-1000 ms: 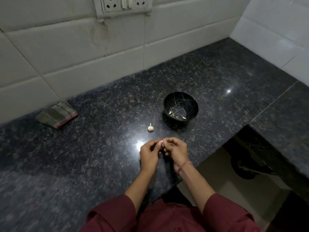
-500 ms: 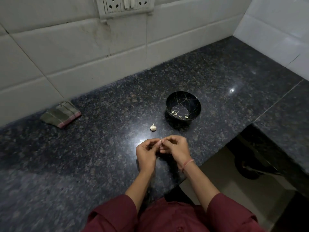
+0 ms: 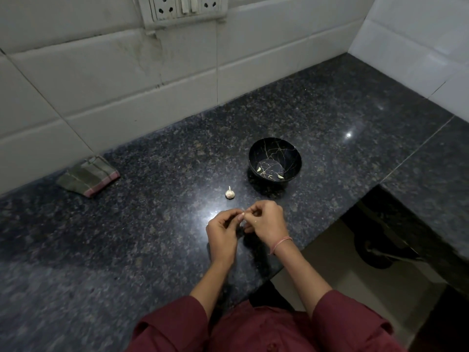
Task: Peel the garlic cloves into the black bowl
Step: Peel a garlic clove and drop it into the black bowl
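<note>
Left hand (image 3: 222,233) and right hand (image 3: 267,222) pinch one tiny garlic clove (image 3: 241,223), probably light, slippery, papery-skinned; best gripped at its tips.

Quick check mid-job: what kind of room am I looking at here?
Probably a home kitchen: a dark granite counter, a white tiled wall with a socket panel, and a garlic bulb beside the black bowl.
</note>
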